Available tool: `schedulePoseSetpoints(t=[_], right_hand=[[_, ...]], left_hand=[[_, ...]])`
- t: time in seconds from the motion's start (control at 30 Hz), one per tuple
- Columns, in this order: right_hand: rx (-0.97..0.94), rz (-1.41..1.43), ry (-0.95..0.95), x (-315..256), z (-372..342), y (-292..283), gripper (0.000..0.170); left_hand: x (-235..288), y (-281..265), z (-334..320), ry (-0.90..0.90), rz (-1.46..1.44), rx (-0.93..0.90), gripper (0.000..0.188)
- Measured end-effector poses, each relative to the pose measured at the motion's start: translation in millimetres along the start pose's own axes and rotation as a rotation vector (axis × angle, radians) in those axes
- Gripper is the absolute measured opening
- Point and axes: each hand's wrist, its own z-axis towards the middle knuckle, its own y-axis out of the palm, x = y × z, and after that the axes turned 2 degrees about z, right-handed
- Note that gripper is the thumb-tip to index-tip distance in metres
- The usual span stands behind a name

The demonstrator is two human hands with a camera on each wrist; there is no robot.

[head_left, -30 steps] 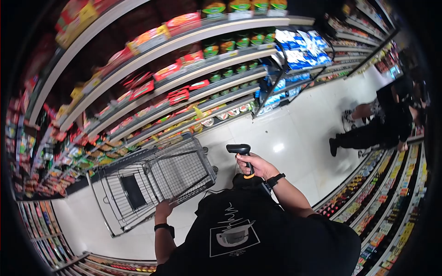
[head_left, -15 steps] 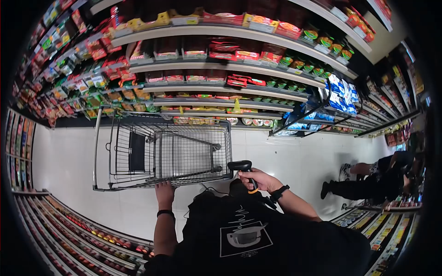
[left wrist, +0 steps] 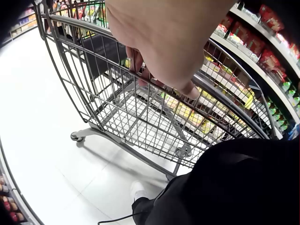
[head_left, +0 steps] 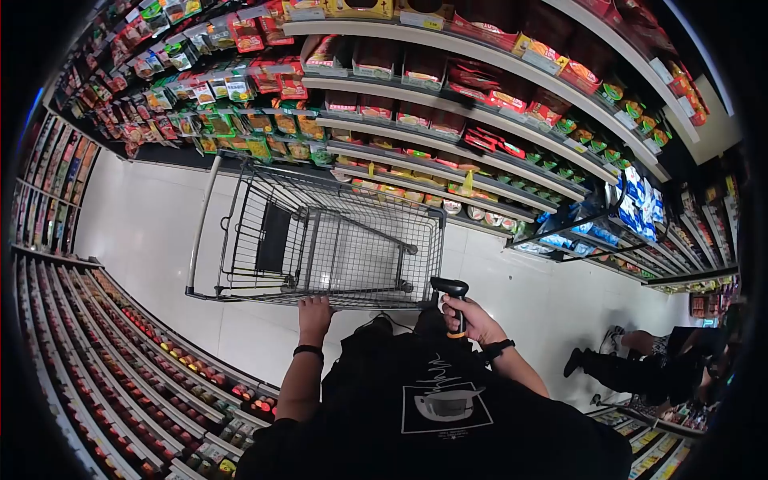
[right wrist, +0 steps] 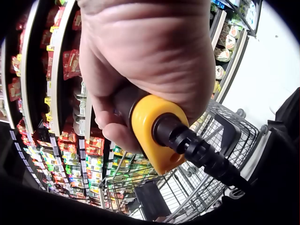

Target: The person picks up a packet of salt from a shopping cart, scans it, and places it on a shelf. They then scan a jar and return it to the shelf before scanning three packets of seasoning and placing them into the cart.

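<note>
Handheld scanner (head_left: pixel 450 286), gripped in the right hand (head_left: pixel 478 323), its handle's long axis through the curled fingers, its head beyond them near a corner of the shopping cart (head_left: pixel 273 240); the left hand (head_left: pixel 315 317) (the farther one) hooks its fingers over the cart's near rim

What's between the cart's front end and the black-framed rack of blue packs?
Just a bare stretch of pale floor between the cart's front end and the rack. The head view shows it.
</note>
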Motion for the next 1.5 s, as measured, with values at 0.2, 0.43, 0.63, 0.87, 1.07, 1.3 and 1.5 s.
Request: schedulePoseSetpoints(t=[0.2, 0.43, 0.63, 0.87, 1.07, 1.3, 1.5], right_hand=[[-0.048, -0.010, 0.012, -20, 5, -21, 0.015], [-0.097, -0.038, 0.070, -58, 18, -49, 0.015], [-0.174, -0.081, 0.075, -89, 33, -72, 0.016], [-0.163, -0.096, 0.127, -106, 35, -104, 0.017], [-0.084, -0.159, 0.252, -118, 32, -109, 0.016], [-0.190, -0.114, 0.335, -98, 58, -126, 0.023], [-0.236, -0.175, 0.339, -93, 68, -113, 0.013]], left_hand=[[-3, 6, -16, -0.092, -0.042, -0.041, 0.041], [14, 3, -33, -0.267, -0.001, -0.040, 0.037], [24, 25, -41, -0.356, 0.019, -0.106, 0.049], [59, 37, -54, -0.445, 0.032, -0.139, 0.045], [98, 5, -68, -0.507, 0.020, -0.251, 0.040], [123, 0, -93, -0.558, 0.035, -0.300, 0.037], [124, 8, -108, -0.614, 0.012, -0.313, 0.032]])
